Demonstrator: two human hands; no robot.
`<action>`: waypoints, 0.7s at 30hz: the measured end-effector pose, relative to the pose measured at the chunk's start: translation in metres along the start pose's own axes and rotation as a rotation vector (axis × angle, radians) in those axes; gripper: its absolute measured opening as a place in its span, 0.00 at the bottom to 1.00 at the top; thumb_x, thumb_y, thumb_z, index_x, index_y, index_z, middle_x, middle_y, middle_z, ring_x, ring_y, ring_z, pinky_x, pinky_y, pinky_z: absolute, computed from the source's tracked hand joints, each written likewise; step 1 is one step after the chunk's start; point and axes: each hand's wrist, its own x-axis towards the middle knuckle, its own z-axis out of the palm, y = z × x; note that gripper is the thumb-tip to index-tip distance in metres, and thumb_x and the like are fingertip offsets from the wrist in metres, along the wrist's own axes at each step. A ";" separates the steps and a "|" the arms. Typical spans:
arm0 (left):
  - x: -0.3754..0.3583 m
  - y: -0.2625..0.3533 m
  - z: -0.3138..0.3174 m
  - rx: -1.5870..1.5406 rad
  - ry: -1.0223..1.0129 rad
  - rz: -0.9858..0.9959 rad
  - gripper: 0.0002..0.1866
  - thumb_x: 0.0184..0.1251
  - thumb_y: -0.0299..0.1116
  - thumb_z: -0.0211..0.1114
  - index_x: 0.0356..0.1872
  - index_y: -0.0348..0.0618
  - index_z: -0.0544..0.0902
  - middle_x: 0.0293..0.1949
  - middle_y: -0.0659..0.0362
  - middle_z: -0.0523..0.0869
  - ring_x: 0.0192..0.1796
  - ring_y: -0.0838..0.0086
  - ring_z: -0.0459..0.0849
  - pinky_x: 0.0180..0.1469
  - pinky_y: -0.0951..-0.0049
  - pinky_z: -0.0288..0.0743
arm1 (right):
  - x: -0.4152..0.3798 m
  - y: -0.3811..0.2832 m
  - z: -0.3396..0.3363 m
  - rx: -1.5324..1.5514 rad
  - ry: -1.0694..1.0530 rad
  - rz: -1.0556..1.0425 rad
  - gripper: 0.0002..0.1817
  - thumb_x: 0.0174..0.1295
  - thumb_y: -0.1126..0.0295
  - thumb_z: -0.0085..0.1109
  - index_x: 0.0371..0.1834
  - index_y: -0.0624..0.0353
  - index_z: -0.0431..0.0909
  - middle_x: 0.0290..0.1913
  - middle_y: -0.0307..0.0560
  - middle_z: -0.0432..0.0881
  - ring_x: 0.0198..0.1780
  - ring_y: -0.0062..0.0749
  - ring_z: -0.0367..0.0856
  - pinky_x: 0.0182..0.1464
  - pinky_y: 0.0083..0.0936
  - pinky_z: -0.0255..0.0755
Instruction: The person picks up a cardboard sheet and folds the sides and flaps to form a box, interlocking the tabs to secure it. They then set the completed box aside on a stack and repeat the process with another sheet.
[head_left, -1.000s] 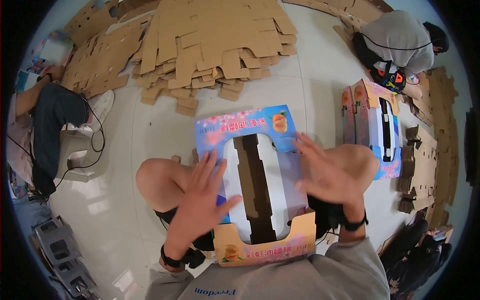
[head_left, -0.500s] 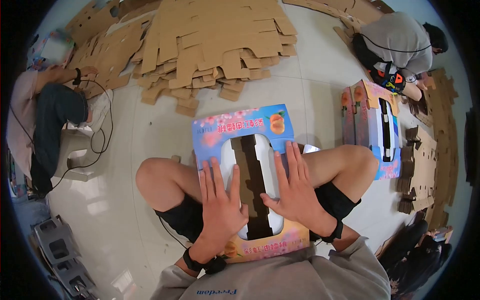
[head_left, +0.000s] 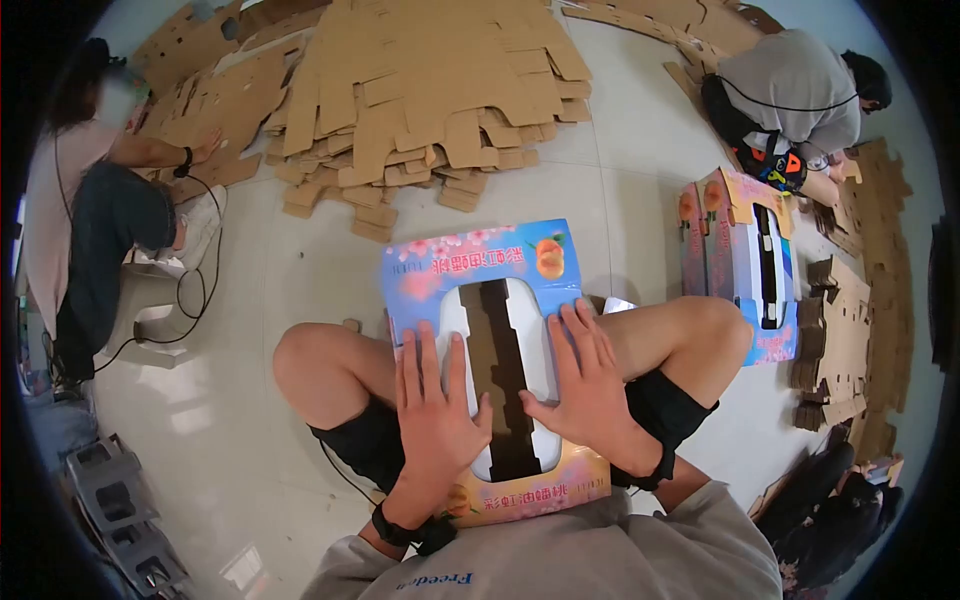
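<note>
A colourful printed fruit box (head_left: 415,290) with a peach picture and blossoms lies between my knees. Its top has a long rounded opening, through which white inner walls and a brown cardboard strip (head_left: 497,345) show. My left hand (head_left: 435,415) rests flat on the box's left side, fingers pointing away from me and thumb at the opening's edge. On the right side lies my right hand (head_left: 590,395), fingers apart, with the thumb reaching over the opening. Neither hand grips anything.
Flat cardboard sheets (head_left: 430,90) are piled ahead on the floor. Two similar printed boxes (head_left: 735,265) stand to the right, beside stacked cardboard pieces (head_left: 835,340). One person (head_left: 115,210) sits at left, another (head_left: 800,90) crouches at right. A grey plastic stool (head_left: 125,500) lies lower left.
The box and both hands have shifted very slightly, with the hands staying flat on it. The person at left has sat up more, one hand reaching over cardboard.
</note>
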 end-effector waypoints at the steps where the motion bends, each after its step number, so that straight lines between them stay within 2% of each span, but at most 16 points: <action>1: -0.003 0.000 -0.002 -0.001 -0.001 -0.005 0.44 0.59 0.40 0.77 0.78 0.35 0.74 0.83 0.32 0.62 0.84 0.32 0.61 0.83 0.36 0.58 | -0.005 0.004 0.001 0.083 0.024 0.012 0.45 0.58 0.59 0.79 0.77 0.68 0.71 0.82 0.68 0.64 0.87 0.62 0.59 0.83 0.54 0.61; 2: -0.003 -0.001 -0.005 -0.015 -0.001 0.006 0.41 0.65 0.40 0.75 0.78 0.37 0.73 0.84 0.34 0.62 0.84 0.36 0.63 0.83 0.36 0.59 | -0.011 0.010 0.004 0.164 0.050 0.024 0.43 0.59 0.63 0.79 0.77 0.66 0.72 0.81 0.66 0.65 0.87 0.63 0.58 0.83 0.54 0.61; 3: -0.005 -0.006 -0.006 -0.076 0.002 -0.020 0.40 0.67 0.37 0.74 0.79 0.36 0.72 0.84 0.35 0.62 0.84 0.38 0.62 0.83 0.38 0.58 | -0.011 0.012 0.003 0.243 0.077 0.034 0.41 0.59 0.66 0.78 0.77 0.64 0.74 0.81 0.64 0.66 0.87 0.63 0.58 0.83 0.54 0.62; 4: -0.009 -0.013 -0.007 -0.139 0.001 -0.044 0.39 0.68 0.34 0.73 0.79 0.35 0.71 0.84 0.36 0.62 0.85 0.40 0.61 0.84 0.39 0.58 | -0.014 0.012 0.001 0.302 0.090 0.076 0.33 0.61 0.71 0.78 0.71 0.61 0.79 0.81 0.60 0.67 0.87 0.64 0.58 0.81 0.53 0.64; 5: -0.013 -0.020 -0.006 -0.203 -0.001 -0.070 0.38 0.69 0.31 0.72 0.80 0.35 0.70 0.84 0.36 0.62 0.85 0.41 0.61 0.84 0.41 0.57 | -0.018 0.011 -0.004 0.280 0.097 0.039 0.32 0.60 0.70 0.78 0.70 0.61 0.80 0.79 0.59 0.69 0.86 0.63 0.61 0.80 0.53 0.66; 8: -0.030 -0.038 0.002 -0.505 0.128 -0.335 0.39 0.76 0.34 0.68 0.84 0.38 0.64 0.84 0.40 0.65 0.85 0.44 0.63 0.85 0.47 0.59 | -0.030 0.005 -0.023 0.207 0.095 -0.069 0.29 0.60 0.68 0.80 0.64 0.62 0.84 0.71 0.57 0.75 0.80 0.60 0.70 0.75 0.51 0.73; 10: -0.038 -0.049 0.002 -0.890 -0.047 -0.510 0.39 0.78 0.33 0.67 0.85 0.37 0.61 0.84 0.41 0.63 0.85 0.46 0.62 0.85 0.52 0.57 | -0.045 -0.005 -0.035 0.137 0.069 -0.126 0.26 0.60 0.65 0.80 0.61 0.62 0.86 0.65 0.55 0.79 0.74 0.57 0.76 0.69 0.48 0.77; 11: -0.043 -0.055 0.003 -1.083 -0.141 -0.594 0.39 0.79 0.33 0.66 0.85 0.36 0.60 0.85 0.41 0.62 0.86 0.47 0.62 0.85 0.54 0.56 | -0.054 -0.010 -0.035 0.197 -0.031 -0.174 0.27 0.62 0.63 0.79 0.63 0.62 0.84 0.63 0.54 0.79 0.69 0.56 0.78 0.66 0.47 0.78; 12: -0.051 -0.065 0.013 -0.896 -0.216 -0.520 0.40 0.80 0.34 0.65 0.87 0.38 0.59 0.85 0.45 0.62 0.85 0.53 0.63 0.85 0.57 0.56 | -0.063 -0.017 -0.032 0.254 -0.133 -0.222 0.29 0.63 0.61 0.78 0.64 0.63 0.83 0.61 0.54 0.79 0.64 0.55 0.80 0.63 0.45 0.79; 13: -0.052 -0.061 0.012 -1.037 -0.174 -0.510 0.41 0.80 0.35 0.66 0.87 0.38 0.58 0.85 0.46 0.62 0.85 0.54 0.64 0.85 0.58 0.56 | -0.068 -0.025 -0.031 0.310 -0.237 -0.270 0.30 0.65 0.58 0.77 0.66 0.63 0.82 0.58 0.54 0.79 0.60 0.54 0.82 0.60 0.44 0.80; 15: -0.050 -0.042 0.009 -1.322 -0.081 -0.484 0.43 0.79 0.37 0.66 0.88 0.39 0.56 0.86 0.48 0.62 0.84 0.55 0.65 0.85 0.59 0.57 | -0.063 -0.052 -0.028 0.229 -0.250 -0.320 0.37 0.68 0.53 0.74 0.73 0.66 0.75 0.56 0.59 0.78 0.53 0.55 0.84 0.57 0.44 0.80; 16: -0.049 -0.035 0.008 -1.326 -0.034 -0.438 0.44 0.79 0.38 0.67 0.88 0.38 0.55 0.85 0.48 0.63 0.84 0.56 0.65 0.85 0.59 0.57 | -0.059 -0.064 -0.025 0.187 -0.253 -0.343 0.41 0.70 0.51 0.72 0.77 0.67 0.72 0.55 0.62 0.78 0.50 0.56 0.84 0.55 0.43 0.80; 19: -0.049 -0.022 -0.007 -1.337 0.046 -0.357 0.47 0.77 0.39 0.69 0.89 0.37 0.53 0.85 0.49 0.63 0.84 0.59 0.64 0.85 0.60 0.57 | -0.057 -0.084 -0.018 0.169 -0.414 -0.251 0.52 0.71 0.44 0.70 0.84 0.72 0.59 0.50 0.63 0.76 0.40 0.56 0.85 0.44 0.44 0.82; 20: -0.048 -0.018 -0.015 -1.343 0.048 -0.363 0.48 0.76 0.39 0.70 0.89 0.37 0.53 0.85 0.48 0.63 0.85 0.60 0.64 0.85 0.60 0.57 | -0.056 -0.085 -0.019 0.353 -0.467 -0.162 0.56 0.71 0.42 0.70 0.88 0.68 0.53 0.45 0.64 0.72 0.35 0.58 0.84 0.38 0.43 0.82; 21: -0.046 -0.016 -0.019 -1.346 0.052 -0.367 0.48 0.76 0.39 0.70 0.89 0.36 0.53 0.85 0.48 0.62 0.85 0.61 0.63 0.85 0.59 0.56 | -0.051 -0.088 -0.024 0.365 -0.449 -0.118 0.56 0.70 0.41 0.71 0.88 0.66 0.55 0.45 0.64 0.72 0.34 0.56 0.82 0.36 0.41 0.81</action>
